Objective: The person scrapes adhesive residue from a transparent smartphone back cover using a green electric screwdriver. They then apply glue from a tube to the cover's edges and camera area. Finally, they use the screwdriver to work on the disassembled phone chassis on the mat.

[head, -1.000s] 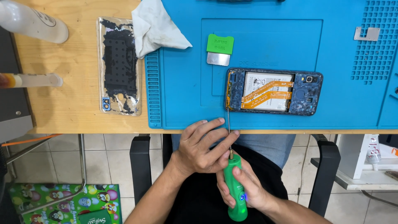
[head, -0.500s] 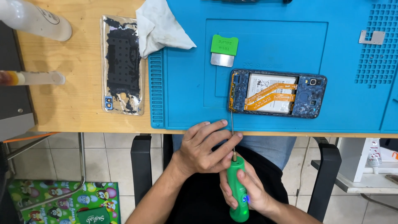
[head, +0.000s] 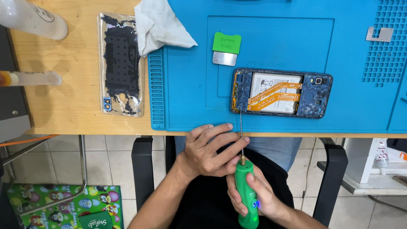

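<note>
Landmark: the blue rubber work mat (head: pixel 186 101) covering most of a pale wooden table (head: pixel 76 97); every place below is told from it.
Right hand: the right hand (head: pixel 258 195) sits below the mat's near edge, over the person's lap, its fingers wrapped closed around the green plastic electric screwdriver (head: pixel 247 195).
Left hand: the left hand (head: pixel 210 150) is also below the near edge, just left of the tool's thin metal shaft (head: pixel 241 133); its fingers are loosely curled, and the fingertips touch the shaft near the brass collar, steadying it.
Screwdriver: it stands nearly at right angles to the mat's near edge, handle in the lap, shaft crossing the edge, tip at the lower left corner of the phone.
Phone: an opened dark blue smartphone with its back removed (head: pixel 282 93) lies flat on the mat, right of centre and close to the near edge, with a white battery and two orange ribbon cables showing.
Pry tool: a small green-handled metal scraper (head: pixel 226 48) lies on the mat, just beyond the phone's left end.
Bracket: a small grey metal plate (head: pixel 379 34) rests on the mat's gridded far-right part.
Cloth: a crumpled white rag (head: pixel 159 23) overlaps the mat's far left corner.
Back cover: a clear phone back panel with black adhesive residue (head: pixel 121 63) lies on the wood, just left of the mat.
Bottle: a white plastic bottle (head: pixel 32 19) lies well left of the mat, at the table's far corner.
Syringe: a clear syringe-like tube (head: pixel 32 78) lies well left of the mat.
</note>
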